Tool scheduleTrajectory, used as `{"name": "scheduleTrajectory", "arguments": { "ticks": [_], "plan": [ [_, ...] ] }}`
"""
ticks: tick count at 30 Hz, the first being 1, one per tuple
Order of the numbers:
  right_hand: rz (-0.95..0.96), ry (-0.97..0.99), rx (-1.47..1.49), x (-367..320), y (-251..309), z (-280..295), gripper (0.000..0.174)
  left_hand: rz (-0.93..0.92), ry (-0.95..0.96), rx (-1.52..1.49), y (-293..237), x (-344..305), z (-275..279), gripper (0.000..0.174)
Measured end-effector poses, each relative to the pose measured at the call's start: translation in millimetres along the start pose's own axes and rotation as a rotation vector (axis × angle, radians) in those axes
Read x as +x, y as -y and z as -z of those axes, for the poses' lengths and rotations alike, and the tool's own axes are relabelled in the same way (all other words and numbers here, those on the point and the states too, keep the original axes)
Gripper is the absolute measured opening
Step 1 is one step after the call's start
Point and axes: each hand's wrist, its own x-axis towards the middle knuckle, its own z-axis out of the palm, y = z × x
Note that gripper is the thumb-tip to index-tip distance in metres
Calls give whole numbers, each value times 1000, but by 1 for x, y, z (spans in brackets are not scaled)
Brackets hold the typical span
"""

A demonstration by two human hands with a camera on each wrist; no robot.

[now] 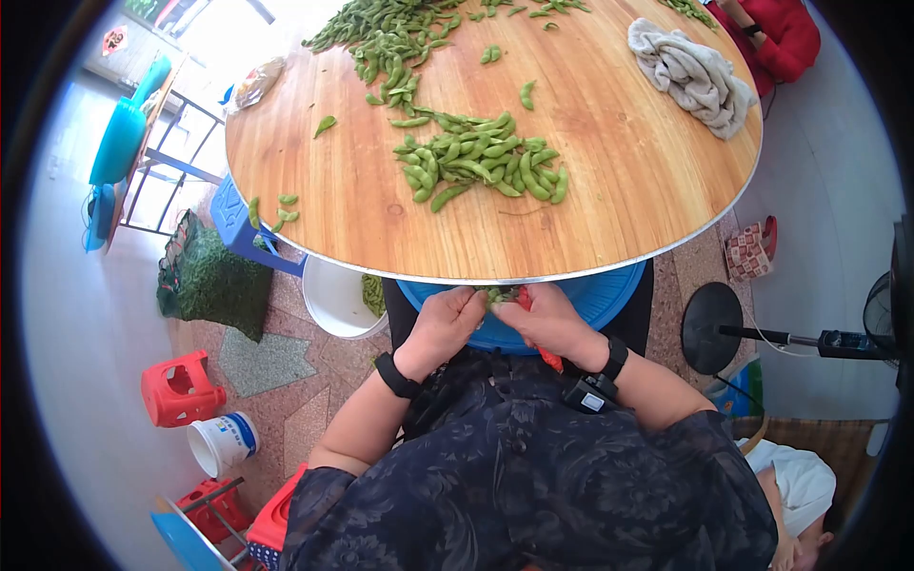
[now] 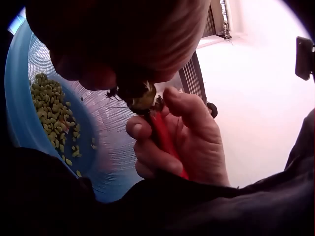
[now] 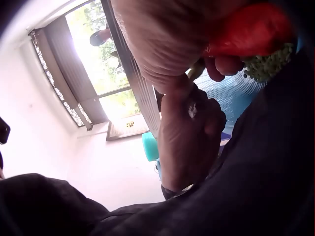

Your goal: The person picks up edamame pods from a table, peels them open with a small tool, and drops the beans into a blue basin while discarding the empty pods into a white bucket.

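Observation:
Both hands meet just below the near table edge, over a blue mesh basket (image 1: 609,297). My left hand (image 1: 440,328) pinches a green soybean pod (image 2: 142,102). Against that pod, my right hand (image 1: 557,322) grips a long, slim red object (image 2: 165,140); fingers hide much of it, and I cannot tell its kind. Shelled green beans (image 2: 53,110) lie inside the basket. Ahead of the hands, a pile of pods (image 1: 481,157) sits on the round wooden table (image 1: 600,219).
A larger pod heap (image 1: 381,33) covers the table's far side, and a crumpled grey cloth (image 1: 690,78) lies at its right. On the floor stand a white bucket (image 1: 333,300), a green net sack (image 1: 224,281) and a black fan base (image 1: 709,324). Another person's red sleeve (image 1: 790,43) shows beyond the cloth.

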Motion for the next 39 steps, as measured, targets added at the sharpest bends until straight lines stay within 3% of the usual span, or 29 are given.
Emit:
{"name": "scheduleTrajectory", "arguments": {
  "ticks": [1, 3, 7, 9, 16, 18, 19, 21, 23, 25, 27, 28, 29, 31, 33, 34, 36, 39],
  "plan": [
    [-1, -6, 2, 3, -2, 1, 25, 65, 35, -85, -4, 0, 0, 36],
    [185, -7, -148, 10, -8, 4, 25, 126, 72, -168, -4, 1, -1, 36],
    [117, 71, -195, 15, -8, 12, 27, 98, 164, -179, 5, 2, 1, 37],
    [254, 27, -511, 20, -14, 11, 29, 75, 162, -149, 6, 2, 1, 38],
    [458, 42, -559, 27, -23, 10, 24, 62, 191, -99, 12, 4, 0, 37],
    [434, -180, -760, 28, -29, 12, 25, 103, 162, -104, 12, 3, 1, 37],
    [434, -180, -762, 30, -34, 16, 25, 114, 153, -101, 10, 1, 4, 36],
    [727, -350, -897, 36, -44, 30, 27, 122, 132, -101, 10, -4, 14, 36],
    [761, -387, -963, 26, -52, 32, 22, 16, 15, 4, 14, -15, 24, 34],
    [546, -122, -992, 14, -48, 33, 18, 95, -162, -17, 21, -26, 42, 30],
    [326, 214, -860, -23, 16, 36, 17, 82, -352, -138, 47, -34, 67, 14],
    [343, 244, -847, -32, 31, 36, 19, 27, -442, -189, 82, -39, 84, 19],
    [345, 238, -856, -38, 46, 41, 19, 49, -512, -36, 92, -46, 99, 32],
    [503, 7, -781, -40, 72, 54, 17, 44, -673, 259, 100, -59, 114, 38],
    [602, -351, -819, -20, 83, 73, 19, 105, -611, 189, 99, -64, 123, 25],
    [610, -354, -829, -9, 90, 80, 19, 96, -617, 181, 92, -63, 122, 25],
    [442, -433, -844, 7, 101, 87, 28, 117, -517, -101, 73, -62, 113, 12],
    [519, -421, -1127, 23, 89, 80, 33, 48, -450, -120, 47, -56, 91, 12]
  ]
}}
